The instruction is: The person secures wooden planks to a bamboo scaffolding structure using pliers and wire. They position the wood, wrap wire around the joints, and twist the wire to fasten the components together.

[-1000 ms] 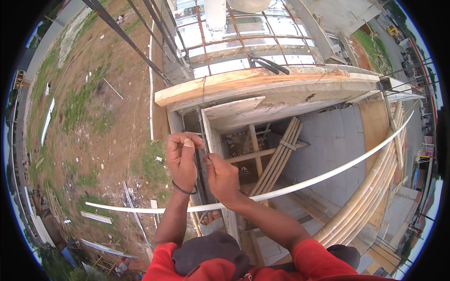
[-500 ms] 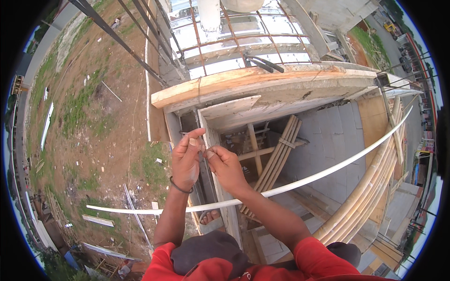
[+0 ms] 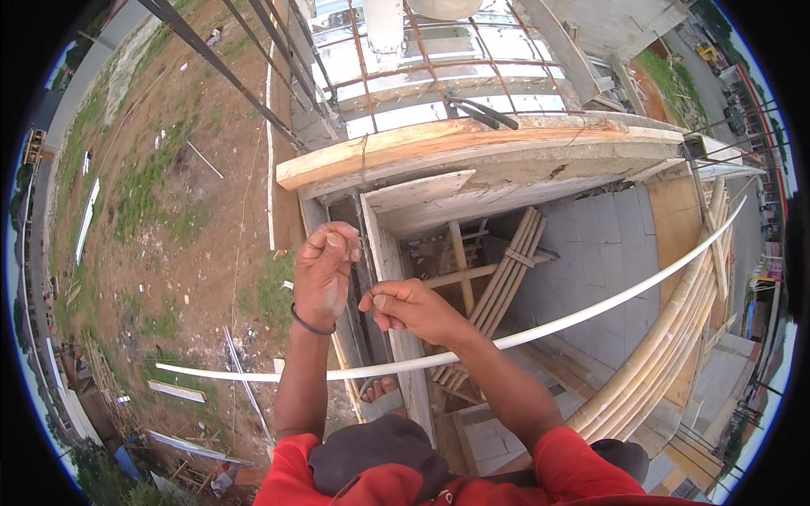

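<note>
Both my hands are held close together in front of me, above a narrow gap in the formwork (image 3: 381, 253). The fingers of my left hand (image 3: 327, 266) are curled, thumb pressed to the fingertips. A little lower and to the right, my right hand (image 3: 405, 305) has its thumb and fingers pinched together. Whatever they grip is too thin to make out. A long white pipe (image 3: 574, 319) curves beneath both forearms. Ahead, dark-handled pincers (image 3: 483, 111) rest at the rebar grid (image 3: 428, 61), behind a timber plank (image 3: 472, 139).
Bundled bamboo poles (image 3: 654, 358) lean at the right, and tied poles (image 3: 509, 270) stand in the deep opening below. Upright steel bars (image 3: 221, 72) rise at upper left. Far below on the left lies littered ground (image 3: 190, 253). My foot (image 3: 381, 388) is on the narrow ledge.
My hands have separated from near touching. The right one has moved down and slightly right; the left has shifted a little left and up.
</note>
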Action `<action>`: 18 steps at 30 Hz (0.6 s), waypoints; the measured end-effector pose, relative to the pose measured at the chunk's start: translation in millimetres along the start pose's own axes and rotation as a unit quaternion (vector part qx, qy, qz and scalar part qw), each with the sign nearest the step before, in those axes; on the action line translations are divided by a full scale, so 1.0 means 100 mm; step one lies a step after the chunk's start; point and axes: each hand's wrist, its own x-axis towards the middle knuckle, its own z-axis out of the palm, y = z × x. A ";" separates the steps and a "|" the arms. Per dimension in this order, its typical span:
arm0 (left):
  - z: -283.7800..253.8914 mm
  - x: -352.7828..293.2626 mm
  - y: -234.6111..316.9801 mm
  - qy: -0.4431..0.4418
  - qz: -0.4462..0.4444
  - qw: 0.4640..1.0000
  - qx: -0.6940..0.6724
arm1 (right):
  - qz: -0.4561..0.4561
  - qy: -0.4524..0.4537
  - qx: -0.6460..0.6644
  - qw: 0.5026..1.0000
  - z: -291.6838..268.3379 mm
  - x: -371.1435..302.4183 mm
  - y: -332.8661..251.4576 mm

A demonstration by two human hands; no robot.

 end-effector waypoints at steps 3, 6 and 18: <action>0.07 -0.02 -0.06 0.047 0.013 0.997 0.061 | -0.054 0.209 -0.106 0.971 0.03 0.11 0.17; 0.05 0.01 -0.08 0.071 0.007 0.997 -0.032 | -0.132 0.260 0.142 0.946 0.14 0.15 0.23; 0.04 0.00 -0.22 0.103 0.015 0.994 -0.019 | -0.066 0.174 0.175 0.967 0.05 0.16 0.18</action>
